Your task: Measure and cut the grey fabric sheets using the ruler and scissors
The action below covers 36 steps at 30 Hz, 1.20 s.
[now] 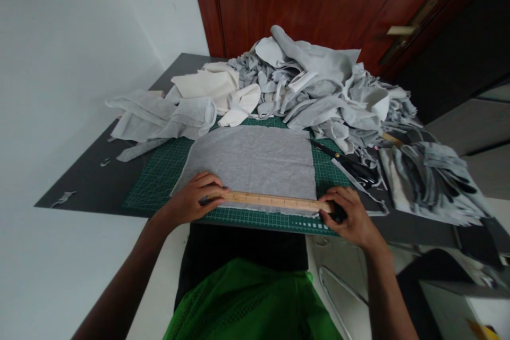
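Note:
A grey piece of fabric (258,156) lies flat on the green cutting mat (159,175). Across its near edge runs a wooden ruler (274,201). My left hand (195,196) grips the ruler's left end between thumb and fingers. At the other end, my right hand (348,215) pinches the ruler, and a black object (338,212) shows under its palm, mostly hidden, so its kind cannot be made out. Black-handled scissors (354,169) rest beyond my right hand, their blades pointing toward the fabric's right edge.
A large heap of grey fabric scraps (319,90) covers the table's far side, with cream pieces (211,85) at its left. Folded grey cloths (434,180) are stacked at the right. Small scraps (64,199) lie on the dark table (91,186). A wooden door (295,0) stands behind.

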Motion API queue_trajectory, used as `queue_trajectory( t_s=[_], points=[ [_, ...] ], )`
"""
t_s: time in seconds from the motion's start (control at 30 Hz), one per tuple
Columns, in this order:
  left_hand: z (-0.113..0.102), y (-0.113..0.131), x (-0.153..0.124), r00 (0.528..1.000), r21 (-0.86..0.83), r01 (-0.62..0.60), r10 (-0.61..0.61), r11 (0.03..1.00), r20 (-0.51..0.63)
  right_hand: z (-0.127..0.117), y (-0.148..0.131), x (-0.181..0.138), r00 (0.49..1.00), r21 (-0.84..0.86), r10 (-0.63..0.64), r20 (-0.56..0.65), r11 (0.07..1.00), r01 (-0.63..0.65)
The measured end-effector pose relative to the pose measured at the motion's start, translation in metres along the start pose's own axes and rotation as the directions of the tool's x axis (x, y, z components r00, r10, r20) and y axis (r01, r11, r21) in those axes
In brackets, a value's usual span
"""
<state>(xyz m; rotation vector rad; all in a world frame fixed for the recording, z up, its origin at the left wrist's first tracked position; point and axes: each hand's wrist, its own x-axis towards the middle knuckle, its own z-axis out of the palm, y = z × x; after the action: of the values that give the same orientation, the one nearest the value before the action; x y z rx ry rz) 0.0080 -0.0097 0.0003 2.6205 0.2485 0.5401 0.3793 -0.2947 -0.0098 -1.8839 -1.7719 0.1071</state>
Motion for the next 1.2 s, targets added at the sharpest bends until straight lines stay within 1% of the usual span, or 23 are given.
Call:
queue_trajectory(
  t_s=[0.2, 0.53, 0.87, 1.03, 1.2],
  points=[
    [0.0012, -0.0006, -0.0024, 1.000, 0.010, -0.011, 0.011, 1.000, 0.006, 0.0000, 0.0001, -0.0005, 1.000, 0.003, 0.014, 0.002, 1.000, -0.014],
    [0.0009, -0.0004, -0.0015, 1.000, 0.021, 0.007, -0.007, 1.000, 0.015, -0.0016, -0.0019, -0.0009, 1.000, 0.016, 0.013, 0.016, 1.000, -0.014],
    [0.0003, 0.0009, 0.0010, 1.000, -0.005, 0.007, -0.007, 1.000, 0.007, -0.0022, -0.0016, -0.0008, 0.999, -0.004, 0.026, 0.038, 1.000, -0.026],
    [0.0003, 0.0004, -0.0001, 1.000, -0.002, 0.013, -0.013, 1.000, 0.009, -0.0015, -0.0006, -0.0006, 0.999, -0.005, 0.004, 0.035, 1.000, -0.004],
    [-0.0011, 0.0033, 0.0015, 1.000, 0.013, -0.001, 0.001, 1.000, 0.007, -0.0045, -0.0018, -0.0011, 1.000, 0.047, -0.010, 0.028, 0.999, 0.009]
  ],
)
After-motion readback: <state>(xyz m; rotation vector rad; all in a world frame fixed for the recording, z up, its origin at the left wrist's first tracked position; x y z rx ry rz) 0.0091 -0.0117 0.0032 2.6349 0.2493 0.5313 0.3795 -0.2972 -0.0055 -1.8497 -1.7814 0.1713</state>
